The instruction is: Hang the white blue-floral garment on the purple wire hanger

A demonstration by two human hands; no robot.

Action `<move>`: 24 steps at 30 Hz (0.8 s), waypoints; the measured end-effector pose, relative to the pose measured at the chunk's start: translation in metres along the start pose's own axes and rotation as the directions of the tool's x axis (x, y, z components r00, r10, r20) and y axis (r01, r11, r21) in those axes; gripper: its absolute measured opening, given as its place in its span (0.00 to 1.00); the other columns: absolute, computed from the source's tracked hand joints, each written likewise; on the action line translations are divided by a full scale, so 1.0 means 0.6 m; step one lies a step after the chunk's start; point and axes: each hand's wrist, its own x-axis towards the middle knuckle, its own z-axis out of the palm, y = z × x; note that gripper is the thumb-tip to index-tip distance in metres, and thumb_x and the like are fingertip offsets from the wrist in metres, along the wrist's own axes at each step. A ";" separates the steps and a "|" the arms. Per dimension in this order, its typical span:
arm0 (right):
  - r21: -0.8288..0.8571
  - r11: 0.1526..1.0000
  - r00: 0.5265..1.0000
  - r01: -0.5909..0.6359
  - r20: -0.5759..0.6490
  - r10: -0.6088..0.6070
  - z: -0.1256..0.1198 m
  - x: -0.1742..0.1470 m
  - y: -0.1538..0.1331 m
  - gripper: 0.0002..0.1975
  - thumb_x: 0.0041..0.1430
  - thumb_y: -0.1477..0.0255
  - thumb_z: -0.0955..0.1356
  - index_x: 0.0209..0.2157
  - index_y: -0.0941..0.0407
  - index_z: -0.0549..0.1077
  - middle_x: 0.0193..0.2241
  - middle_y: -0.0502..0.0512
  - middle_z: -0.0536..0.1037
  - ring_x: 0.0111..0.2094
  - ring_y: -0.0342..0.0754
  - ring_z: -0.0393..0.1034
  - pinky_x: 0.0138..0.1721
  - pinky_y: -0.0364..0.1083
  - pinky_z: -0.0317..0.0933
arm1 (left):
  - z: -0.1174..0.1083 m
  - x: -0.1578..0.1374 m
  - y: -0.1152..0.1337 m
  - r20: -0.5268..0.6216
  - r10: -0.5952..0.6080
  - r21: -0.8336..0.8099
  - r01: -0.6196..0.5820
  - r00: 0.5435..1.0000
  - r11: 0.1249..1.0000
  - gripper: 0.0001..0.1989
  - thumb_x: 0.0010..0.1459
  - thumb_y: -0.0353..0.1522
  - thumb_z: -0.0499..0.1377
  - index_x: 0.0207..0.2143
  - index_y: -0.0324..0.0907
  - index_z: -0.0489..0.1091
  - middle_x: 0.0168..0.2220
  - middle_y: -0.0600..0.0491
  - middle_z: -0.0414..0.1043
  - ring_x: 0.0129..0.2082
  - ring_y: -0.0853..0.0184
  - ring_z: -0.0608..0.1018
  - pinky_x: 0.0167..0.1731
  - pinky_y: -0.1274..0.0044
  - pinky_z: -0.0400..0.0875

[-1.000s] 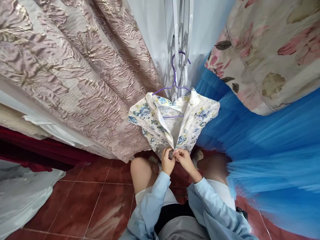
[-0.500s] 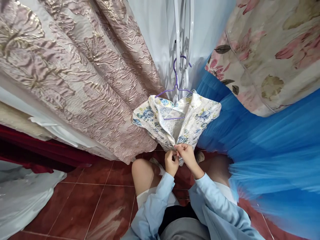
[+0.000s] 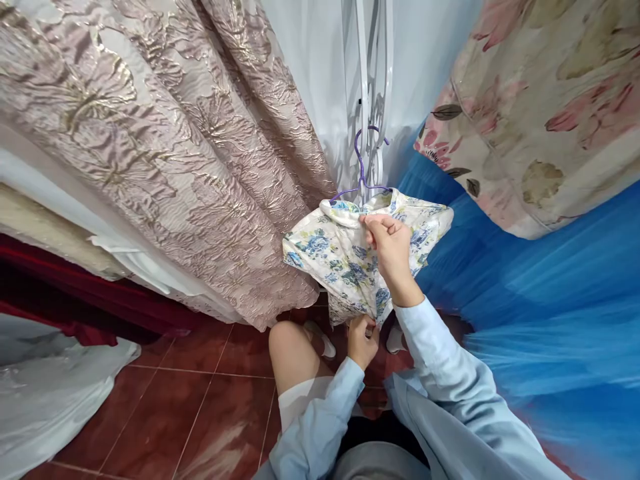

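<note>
A white short-sleeved garment (image 3: 345, 260) with blue and yellow flowers hangs in front of me; whether it is a dress or a blouse I cannot tell. Its shoulders rest on a purple hanger (image 3: 361, 180). My right hand (image 3: 393, 243) is closed in a pinch at the top of the front, by the collar. Lower down, my left hand (image 3: 363, 341) pinches the cloth of the front. Between the two hands the front edges lie together. Any zip pull or button under my right fingertips is hidden.
The hanger hooks onto a white metal stand (image 3: 364, 80). Pink-gold brocade fabric (image 3: 200, 153) hangs close on the left. At the right are a floral cloth (image 3: 540, 133) and blue tulle (image 3: 550, 300). Red floor tiles (image 3: 200, 400) lie below, near my knee (image 3: 293, 353).
My right hand has moved up the front from beside my left hand to the collar. The garment's front, gaping before, is now closed. My left hand has shifted slightly down and right.
</note>
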 end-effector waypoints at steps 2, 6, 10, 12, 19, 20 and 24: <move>0.009 1.000 1.000 0.006 0.006 -0.006 0.003 0.003 -0.007 0.12 0.56 0.65 0.71 0.25 0.58 0.75 0.15 0.46 0.68 0.17 0.38 0.55 0.19 0.40 0.49 | 0.001 -0.007 0.001 0.010 -0.017 -0.032 0.018 1.000 0.999 0.07 0.60 0.31 0.60 0.29 0.43 0.66 0.30 0.50 0.73 0.33 0.63 0.75 0.36 0.72 0.68; 0.011 1.000 1.000 -0.009 0.027 0.009 -0.005 -0.012 -0.007 0.10 0.58 0.66 0.71 0.28 0.58 0.76 0.16 0.45 0.68 0.16 0.38 0.56 0.18 0.40 0.49 | -0.021 0.007 0.003 0.046 -0.021 -0.125 0.027 0.999 0.992 0.07 0.62 0.34 0.60 0.31 0.42 0.70 0.33 0.49 0.75 0.35 0.62 0.76 0.39 0.72 0.70; -0.025 1.000 0.998 0.013 0.066 -0.011 -0.019 -0.028 -0.011 0.08 0.59 0.67 0.69 0.30 0.57 0.76 0.15 0.43 0.67 0.16 0.38 0.57 0.19 0.40 0.50 | -0.091 0.078 0.043 -0.120 0.032 -0.195 -0.055 0.992 0.979 0.10 0.66 0.38 0.58 0.41 0.41 0.73 0.37 0.48 0.77 0.37 0.63 0.77 0.40 0.72 0.72; -0.042 0.999 0.998 0.020 0.068 -0.017 -0.022 -0.032 -0.017 0.08 0.59 0.68 0.69 0.29 0.57 0.76 0.14 0.43 0.67 0.16 0.38 0.57 0.19 0.40 0.50 | -0.139 0.132 0.087 -0.263 0.115 -0.158 -0.160 0.958 0.974 0.12 0.68 0.39 0.56 0.43 0.41 0.74 0.38 0.47 0.77 0.38 0.63 0.78 0.42 0.72 0.73; -0.061 0.997 0.995 0.047 0.090 -0.041 -0.026 -0.036 -0.034 0.07 0.58 0.70 0.68 0.28 0.57 0.76 0.14 0.43 0.68 0.16 0.38 0.57 0.20 0.40 0.51 | -0.258 0.308 0.257 -0.124 0.519 -0.013 -0.524 0.846 0.852 0.17 0.72 0.38 0.53 0.57 0.41 0.70 0.32 0.54 0.73 0.29 0.70 0.75 0.35 0.77 0.72; -0.063 0.997 0.995 0.048 0.091 -0.042 -0.027 -0.037 -0.035 0.07 0.58 0.70 0.68 0.28 0.57 0.75 0.14 0.43 0.68 0.16 0.38 0.57 0.20 0.40 0.51 | -0.263 0.321 0.269 -0.062 0.555 0.019 -0.555 0.830 0.832 0.15 0.71 0.38 0.54 0.54 0.41 0.72 0.32 0.54 0.74 0.30 0.70 0.76 0.35 0.77 0.72; -0.082 0.996 0.995 0.033 0.096 -0.025 -0.031 -0.031 -0.032 0.08 0.57 0.69 0.69 0.25 0.56 0.72 0.14 0.44 0.67 0.16 0.38 0.56 0.20 0.40 0.50 | -0.262 0.338 0.283 -0.039 0.620 0.095 -0.615 0.784 0.783 0.09 0.70 0.34 0.57 0.41 0.39 0.75 0.35 0.52 0.77 0.35 0.69 0.78 0.38 0.77 0.72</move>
